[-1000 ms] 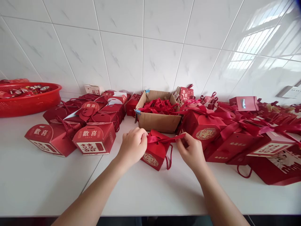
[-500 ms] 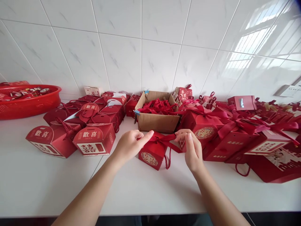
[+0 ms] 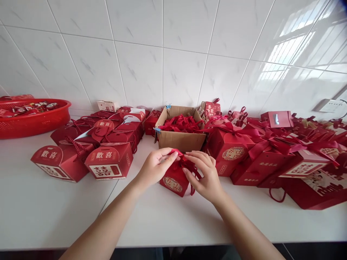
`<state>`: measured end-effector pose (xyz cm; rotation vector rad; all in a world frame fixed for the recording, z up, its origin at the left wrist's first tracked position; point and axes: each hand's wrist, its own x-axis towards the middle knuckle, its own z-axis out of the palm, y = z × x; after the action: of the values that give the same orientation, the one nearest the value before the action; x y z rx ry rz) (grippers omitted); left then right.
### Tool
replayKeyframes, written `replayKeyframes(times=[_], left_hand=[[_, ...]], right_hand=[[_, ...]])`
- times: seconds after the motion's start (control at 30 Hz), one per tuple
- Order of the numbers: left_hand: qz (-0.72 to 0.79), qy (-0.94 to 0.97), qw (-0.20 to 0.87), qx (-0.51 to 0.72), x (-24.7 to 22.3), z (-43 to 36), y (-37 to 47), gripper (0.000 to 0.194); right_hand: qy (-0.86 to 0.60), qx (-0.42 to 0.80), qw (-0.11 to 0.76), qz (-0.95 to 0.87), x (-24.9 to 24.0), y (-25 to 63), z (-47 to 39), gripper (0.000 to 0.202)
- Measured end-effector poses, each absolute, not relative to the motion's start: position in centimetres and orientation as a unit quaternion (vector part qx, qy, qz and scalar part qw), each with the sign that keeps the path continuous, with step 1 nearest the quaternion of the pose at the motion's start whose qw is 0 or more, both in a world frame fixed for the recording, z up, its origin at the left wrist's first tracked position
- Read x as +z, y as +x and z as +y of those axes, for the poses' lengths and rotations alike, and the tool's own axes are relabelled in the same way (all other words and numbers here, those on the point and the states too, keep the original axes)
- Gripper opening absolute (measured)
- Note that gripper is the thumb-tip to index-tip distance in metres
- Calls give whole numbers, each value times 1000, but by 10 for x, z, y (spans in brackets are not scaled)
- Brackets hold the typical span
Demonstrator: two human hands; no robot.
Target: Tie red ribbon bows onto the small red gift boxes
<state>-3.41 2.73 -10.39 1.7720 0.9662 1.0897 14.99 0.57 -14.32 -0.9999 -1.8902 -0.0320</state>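
A small red gift box (image 3: 173, 182) with a gold round emblem stands on the white counter (image 3: 40, 213) in front of me. A red ribbon (image 3: 181, 159) lies across its top. My left hand (image 3: 154, 168) pinches the ribbon at the box's top left. My right hand (image 3: 204, 175) holds the ribbon's other part over the box's right side, fingers close to the left hand. A red cord handle hangs down beside the box, partly hidden by my right hand.
An open cardboard box (image 3: 180, 139) full of red ribbons stands just behind. Several red gift boxes (image 3: 108, 160) crowd the left, ribboned ones (image 3: 233, 151) the right. A red plastic basket (image 3: 32, 119) sits far left. A white tiled wall backs the counter.
My right hand has moved left, bringing the ribbon end from stretched out at the right to over the box top, next to my left hand.
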Motion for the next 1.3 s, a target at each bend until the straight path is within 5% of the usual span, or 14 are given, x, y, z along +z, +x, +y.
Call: replayKeyframes(times=[0.23,0.47,0.57,0.8,1.07,1.2,1.3], left_hand=[[374,695,445,423,-99,23,-33,30],[402,649,487,424,-103,24,-33,31],[410,647,483,424,-104,26,-34,32],[499,734,189,420,-124,45,-38,24],[526,722,65,445,-135,53,-39,14],[437,777,182,415,-114,38,-43,29],[351,837,252,335,-104,26,-43,20]], right_hand=[[-405,8,491,-771,-141,148,1,6],[-375,3,457,-806,-135,149,-7,26],[-392,14,456,-799,-137,148,-7,14],[-342,47,462,-817,-140,151,-5,9],[-369,208,579,-697,-138,170,6,28],[-406,298,527,-684,-139,182,11,37],[-407,327,510,-684,-139,184,13,40]])
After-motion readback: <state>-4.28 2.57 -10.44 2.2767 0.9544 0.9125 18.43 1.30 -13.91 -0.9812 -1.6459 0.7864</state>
